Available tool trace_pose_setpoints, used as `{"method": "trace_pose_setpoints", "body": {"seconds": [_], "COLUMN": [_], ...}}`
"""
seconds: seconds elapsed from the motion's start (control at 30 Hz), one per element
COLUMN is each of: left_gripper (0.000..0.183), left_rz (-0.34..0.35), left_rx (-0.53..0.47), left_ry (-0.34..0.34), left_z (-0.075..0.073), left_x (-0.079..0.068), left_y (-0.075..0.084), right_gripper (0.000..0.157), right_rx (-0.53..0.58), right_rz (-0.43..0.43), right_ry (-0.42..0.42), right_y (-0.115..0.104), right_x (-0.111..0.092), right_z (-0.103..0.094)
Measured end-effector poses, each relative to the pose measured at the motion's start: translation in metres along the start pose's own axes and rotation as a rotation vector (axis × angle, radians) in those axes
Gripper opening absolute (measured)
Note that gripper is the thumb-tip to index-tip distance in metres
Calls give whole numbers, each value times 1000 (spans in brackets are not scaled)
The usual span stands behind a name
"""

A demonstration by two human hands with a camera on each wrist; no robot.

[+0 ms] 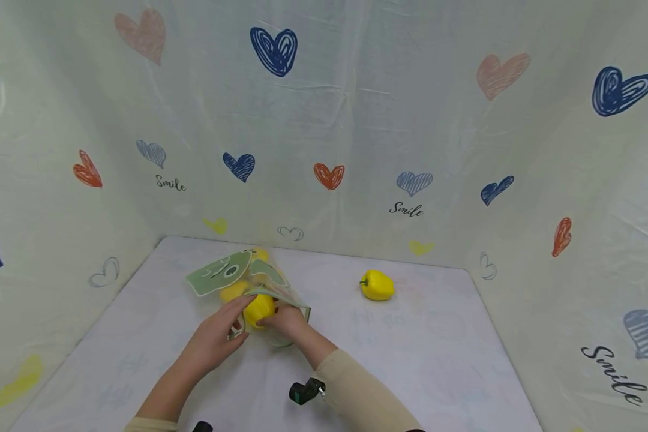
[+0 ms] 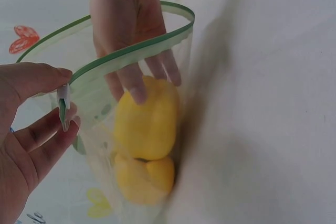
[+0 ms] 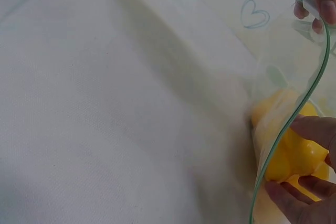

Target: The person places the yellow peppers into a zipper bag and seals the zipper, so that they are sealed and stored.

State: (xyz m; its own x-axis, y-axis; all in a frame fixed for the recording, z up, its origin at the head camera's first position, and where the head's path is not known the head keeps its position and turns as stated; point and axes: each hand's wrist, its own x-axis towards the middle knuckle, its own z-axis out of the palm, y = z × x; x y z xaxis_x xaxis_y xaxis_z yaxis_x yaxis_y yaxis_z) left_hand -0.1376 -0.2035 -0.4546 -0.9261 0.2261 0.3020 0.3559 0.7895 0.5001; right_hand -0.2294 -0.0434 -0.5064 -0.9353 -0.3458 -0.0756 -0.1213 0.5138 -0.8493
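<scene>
A clear zip bag (image 1: 221, 275) with green printing and a green-edged mouth lies on the table, mouth toward me. At its rim, my left hand (image 1: 210, 339) pinches the zip edge by the white slider (image 2: 63, 97). My right hand (image 1: 288, 319) reaches through the mouth and grips a yellow bell pepper (image 3: 294, 153), thumb on one side and fingers on the other. Deeper in the bag, another yellow bell pepper (image 2: 144, 182) touches it, seen hazily through the film. More yellow (image 1: 260, 255) shows at the bag's far end, partly covered by the print.
A single yellow bell pepper (image 1: 377, 285) with a green stem lies on the white table (image 1: 410, 360), right of the bag. Behind and at both sides hangs a pale curtain (image 1: 345, 108) printed with hearts. A small black device (image 1: 305, 391) sits by the right sleeve.
</scene>
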Motion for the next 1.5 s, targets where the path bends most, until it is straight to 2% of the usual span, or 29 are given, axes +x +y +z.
{"method": "trace_pose_setpoints", "body": {"seconds": [0.33,0.57,0.77,0.97,1.23,1.5], "left_gripper": [76,74,75,74,74,77], "left_rz": [3,22,4,-11,39,-5], "left_rx": [-16,-36,-35,-30,-17,5], "left_ry": [-18,-16,-26,-43,0,-24], "left_z": [2,3,5,6,3,1], "left_x": [5,7,8,8,2,-2], "left_y": [3,6,8,8,5,2], "right_gripper": [64,70,69,68,70,75], "right_rx": [-11,30,25,41,146,136], "right_rz": [-48,-36,-6,8,-21,-44], "right_ry": [5,25,36,32,31,23], "right_y": [3,1,-1,-1,1,-1], "right_x": [5,7,7,5,-1,-12], "right_z": [-2,-3,-3,-4,-5,-9]}}
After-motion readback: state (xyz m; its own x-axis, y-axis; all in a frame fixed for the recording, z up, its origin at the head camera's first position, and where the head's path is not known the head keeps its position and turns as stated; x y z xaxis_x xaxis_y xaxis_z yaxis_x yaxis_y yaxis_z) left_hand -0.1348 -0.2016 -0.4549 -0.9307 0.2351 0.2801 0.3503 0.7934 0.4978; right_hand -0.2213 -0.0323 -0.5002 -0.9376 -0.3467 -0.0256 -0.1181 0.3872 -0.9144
